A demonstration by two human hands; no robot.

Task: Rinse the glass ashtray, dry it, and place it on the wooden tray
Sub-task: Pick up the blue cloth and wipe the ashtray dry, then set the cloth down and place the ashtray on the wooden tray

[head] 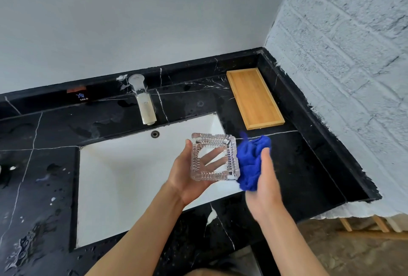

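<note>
My left hand holds a square cut-glass ashtray over the right part of the white sink, its open side facing me and my fingers showing through the glass. A bunched blue cloth is gripped in my right hand and touches the ashtray's right side. The wooden tray lies bare on the black counter at the back right, near the wall corner.
A pale faucet stands behind the sink with an overflow hole below it. The black marble counter is wet with droplets on the left. A white brick wall borders the right; the counter's front edge drops to the floor.
</note>
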